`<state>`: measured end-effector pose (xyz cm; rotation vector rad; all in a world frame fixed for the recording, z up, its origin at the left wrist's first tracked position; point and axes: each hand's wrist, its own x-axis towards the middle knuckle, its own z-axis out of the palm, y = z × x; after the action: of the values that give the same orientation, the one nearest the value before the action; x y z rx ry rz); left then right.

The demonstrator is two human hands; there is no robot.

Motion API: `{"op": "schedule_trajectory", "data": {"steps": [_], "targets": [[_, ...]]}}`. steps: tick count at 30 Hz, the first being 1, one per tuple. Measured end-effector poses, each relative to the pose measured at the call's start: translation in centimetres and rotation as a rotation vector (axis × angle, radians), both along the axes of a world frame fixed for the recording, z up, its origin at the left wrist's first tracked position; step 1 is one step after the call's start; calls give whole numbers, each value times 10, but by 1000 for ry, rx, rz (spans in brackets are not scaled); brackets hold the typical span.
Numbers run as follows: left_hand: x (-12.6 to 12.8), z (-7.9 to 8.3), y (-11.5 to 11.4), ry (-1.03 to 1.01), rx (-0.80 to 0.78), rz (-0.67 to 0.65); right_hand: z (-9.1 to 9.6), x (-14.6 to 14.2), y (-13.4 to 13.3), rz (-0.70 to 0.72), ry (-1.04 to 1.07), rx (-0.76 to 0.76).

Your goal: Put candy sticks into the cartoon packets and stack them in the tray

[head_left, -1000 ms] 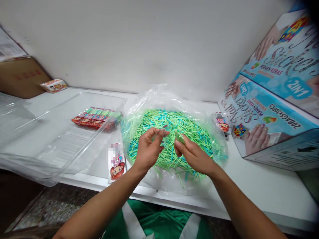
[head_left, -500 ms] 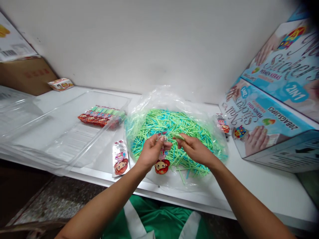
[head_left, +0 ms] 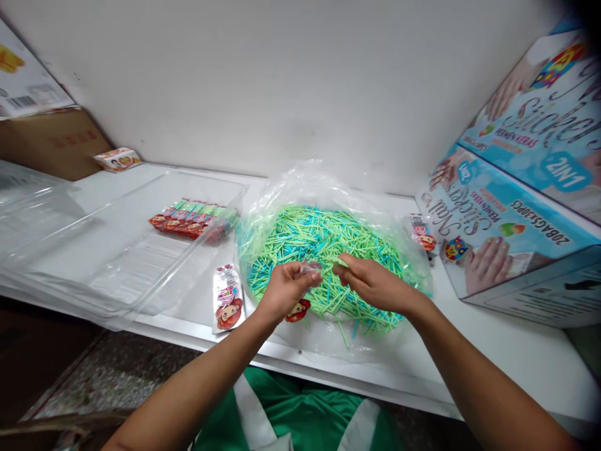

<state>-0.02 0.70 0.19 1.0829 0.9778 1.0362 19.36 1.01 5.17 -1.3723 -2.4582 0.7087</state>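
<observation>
My left hand (head_left: 287, 289) is closed on a small clear-topped sachet; its printed red-haired cartoon head (head_left: 298, 311) hangs below my fingers. Just to the right, my right hand (head_left: 373, 285) pinches one or more thin green sticks (head_left: 339, 261), pointing toward the sachet's top. A small gap parts the two hands. Beneath them, a clear plastic bag (head_left: 312, 178) lies open, full of loose green and blue sticks (head_left: 323, 232). Beside it on the left, a flat sachet (head_left: 228, 299) with the same cartoon print lies on the white table (head_left: 474, 351).
At left, a clear plastic tray (head_left: 117, 219) holds a row of filled sachets (head_left: 192, 219). Another sachet (head_left: 423, 233) lies right of the bag. Blue printed cartons (head_left: 511, 232) are stacked at right. A brown carton (head_left: 51, 141) and a small box (head_left: 117, 159) stand back left.
My hands have drawn slightly apart. The sachet's printed end has swung a little left and is partly behind my left hand. My right hand has shifted right with the green sticks.
</observation>
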Motion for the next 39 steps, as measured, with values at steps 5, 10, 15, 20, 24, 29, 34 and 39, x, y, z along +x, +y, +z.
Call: {"op": "schedule_trajectory", "data": {"steps": [5, 10, 15, 20, 24, 29, 34, 39], "targets": [[-2, -1, -4, 332, 236, 36, 20, 0, -4, 87, -88, -33], [-6, 7, -9, 778, 540, 82, 22, -1, -4, 134, -233, -15], [-9, 3, -11, 949, 765, 59, 21, -5, -5, 182, -360, 33], [-8, -1, -14, 1042, 827, 17, 21, -12, -7, 194, -458, 34], [-7, -2, -14, 1061, 815, -8, 23, -15, -9, 173, -521, 26], [-7, -5, -12, 976, 683, -59, 22, -12, -10, 194, -525, 32], [-8, -7, -14, 1034, 787, -108, 18, -13, -9, 243, -570, 38], [-9, -7, -16, 1149, 916, -126, 15, -17, -9, 225, -567, -49]]}}
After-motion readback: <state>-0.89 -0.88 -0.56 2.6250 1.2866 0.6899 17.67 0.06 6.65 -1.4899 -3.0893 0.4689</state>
